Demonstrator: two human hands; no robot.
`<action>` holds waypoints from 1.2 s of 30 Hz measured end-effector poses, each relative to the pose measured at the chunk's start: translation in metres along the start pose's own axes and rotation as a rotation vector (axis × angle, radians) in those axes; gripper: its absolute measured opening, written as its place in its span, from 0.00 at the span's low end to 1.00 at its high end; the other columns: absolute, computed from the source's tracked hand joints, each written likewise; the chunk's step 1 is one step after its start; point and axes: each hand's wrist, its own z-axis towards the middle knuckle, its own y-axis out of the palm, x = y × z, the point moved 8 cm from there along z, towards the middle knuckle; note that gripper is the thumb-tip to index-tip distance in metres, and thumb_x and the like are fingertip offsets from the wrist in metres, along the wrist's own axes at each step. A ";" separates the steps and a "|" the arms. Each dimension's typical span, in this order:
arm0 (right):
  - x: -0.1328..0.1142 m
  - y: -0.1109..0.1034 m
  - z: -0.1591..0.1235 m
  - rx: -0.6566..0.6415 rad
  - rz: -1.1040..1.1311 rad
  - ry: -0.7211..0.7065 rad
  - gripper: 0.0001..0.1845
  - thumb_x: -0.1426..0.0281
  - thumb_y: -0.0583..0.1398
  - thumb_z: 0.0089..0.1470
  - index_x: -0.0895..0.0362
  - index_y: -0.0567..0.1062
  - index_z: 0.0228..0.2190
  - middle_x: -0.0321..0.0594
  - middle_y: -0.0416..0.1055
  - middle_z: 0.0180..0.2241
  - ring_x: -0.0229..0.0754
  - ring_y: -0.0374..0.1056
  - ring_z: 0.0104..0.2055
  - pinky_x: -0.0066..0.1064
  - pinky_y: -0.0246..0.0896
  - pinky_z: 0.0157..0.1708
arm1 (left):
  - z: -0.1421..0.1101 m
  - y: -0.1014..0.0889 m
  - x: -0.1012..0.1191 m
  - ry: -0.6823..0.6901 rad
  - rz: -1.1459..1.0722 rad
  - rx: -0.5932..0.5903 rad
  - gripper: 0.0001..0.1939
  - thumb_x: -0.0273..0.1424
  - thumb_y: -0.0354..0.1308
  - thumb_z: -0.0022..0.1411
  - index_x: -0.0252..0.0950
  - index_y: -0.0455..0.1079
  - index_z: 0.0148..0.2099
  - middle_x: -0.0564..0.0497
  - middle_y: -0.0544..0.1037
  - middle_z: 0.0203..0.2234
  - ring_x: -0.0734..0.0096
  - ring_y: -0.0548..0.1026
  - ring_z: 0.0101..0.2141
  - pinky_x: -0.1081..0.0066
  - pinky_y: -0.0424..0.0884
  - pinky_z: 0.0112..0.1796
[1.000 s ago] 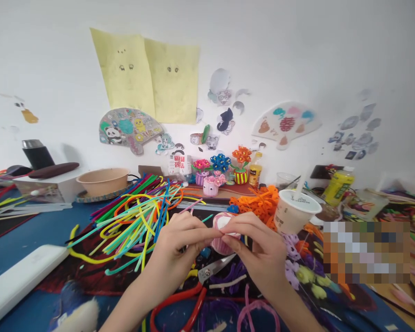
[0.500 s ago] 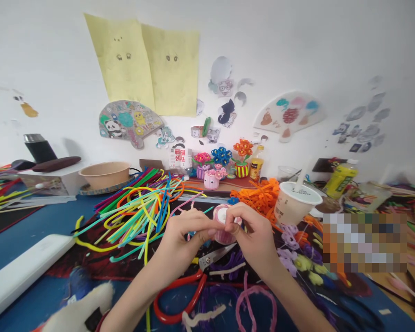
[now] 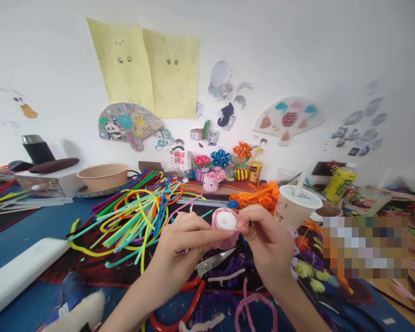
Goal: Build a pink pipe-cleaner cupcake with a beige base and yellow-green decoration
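A small round pot wrapped in pink and white pipe cleaner (image 3: 218, 216), with a white disc on the face toward me, is above the table in the middle. My left hand (image 3: 180, 244) has its fingers closed round the pot's left and lower side. My right hand (image 3: 269, 240) is pinched at the pot's right rim; whether it holds the rim or a pipe cleaner end is too small to tell. Red-handled scissors (image 3: 210, 265) lie below the hands. A loose pink pipe cleaner (image 3: 245, 302) and purple ones lie in front.
A heap of coloured pipe cleaners (image 3: 138, 216) is at the left, near a beige bowl (image 3: 103, 177). Orange pieces (image 3: 259, 197) and a lidded drink cup (image 3: 299, 207) with a straw stand to the right. Finished flower pots (image 3: 242, 173) line the wall. A glue gun (image 3: 72, 304) lies front left.
My right hand has moved right, off the pot's front, so its white face shows more. My left hand still holds the pot.
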 end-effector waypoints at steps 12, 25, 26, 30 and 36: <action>0.003 0.008 -0.001 -0.062 0.150 0.036 0.05 0.75 0.65 0.57 0.53 0.75 0.31 0.31 0.69 0.29 0.37 0.65 0.33 0.28 0.60 0.35 | 0.001 0.001 -0.005 -0.069 -0.085 0.031 0.14 0.20 0.57 0.66 0.37 0.81 0.46 0.50 0.80 0.27 0.72 0.74 0.29 0.71 0.65 0.32; 0.000 0.006 -0.001 -0.011 0.056 0.061 0.10 0.76 0.58 0.59 0.54 0.71 0.26 0.31 0.67 0.25 0.35 0.63 0.28 0.26 0.57 0.29 | -0.001 0.005 0.001 -0.021 0.063 0.006 0.13 0.24 0.56 0.68 0.41 0.79 0.49 0.52 0.82 0.32 0.73 0.75 0.31 0.71 0.65 0.33; 0.002 0.004 -0.001 0.011 0.086 0.086 0.09 0.74 0.60 0.58 0.54 0.72 0.26 0.31 0.67 0.25 0.36 0.64 0.28 0.26 0.57 0.29 | -0.001 0.004 0.005 0.036 0.134 0.013 0.14 0.23 0.55 0.69 0.42 0.78 0.50 0.53 0.82 0.32 0.73 0.74 0.31 0.70 0.64 0.34; 0.018 0.000 -0.003 0.058 0.207 0.243 0.10 0.66 0.63 0.59 0.54 0.76 0.27 0.34 0.70 0.25 0.38 0.66 0.29 0.28 0.60 0.30 | -0.006 0.002 0.013 0.182 0.433 0.056 0.18 0.21 0.50 0.70 0.42 0.73 0.56 0.54 0.80 0.32 0.72 0.71 0.30 0.66 0.59 0.36; 0.030 0.017 -0.010 -0.084 0.418 0.400 0.14 0.64 0.60 0.62 0.56 0.79 0.28 0.37 0.70 0.23 0.37 0.65 0.23 0.28 0.63 0.24 | -0.009 0.005 0.013 0.246 0.656 0.058 0.20 0.21 0.47 0.71 0.41 0.69 0.60 0.54 0.81 0.31 0.71 0.71 0.30 0.64 0.57 0.40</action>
